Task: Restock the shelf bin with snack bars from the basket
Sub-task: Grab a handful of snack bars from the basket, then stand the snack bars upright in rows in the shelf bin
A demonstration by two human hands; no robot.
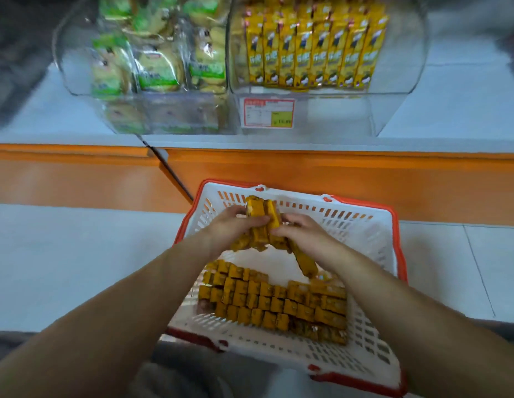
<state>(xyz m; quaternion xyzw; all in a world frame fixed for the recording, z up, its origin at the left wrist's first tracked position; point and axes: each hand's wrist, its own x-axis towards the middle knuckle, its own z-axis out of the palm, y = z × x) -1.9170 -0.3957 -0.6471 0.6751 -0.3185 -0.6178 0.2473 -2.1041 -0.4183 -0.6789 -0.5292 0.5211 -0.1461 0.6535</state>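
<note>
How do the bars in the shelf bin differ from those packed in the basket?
Bin bars stand upright in neat rows, long printed fronts facing out; basket bars show only their short ends. Bin bars sit behind the clear bin wall; basket bars lie in a white slotted basket with a red rim. Shared: yellow wrappers, tightly packed.

- The shelf (465, 96) before me is pale on top, with an orange front edge.
- On it two clear bins stand side by side, touching: the left bin (69, 67) holds green-wrapped cakes (158, 73), and the right bin (399, 107) holds yellow snack bars (307, 53) upright in rows, with a price tag (268, 112) on its front.
- Below, the tiled floor (63, 254) carries my white, red-rimmed basket (350, 225), near the shelf's orange base.
</note>
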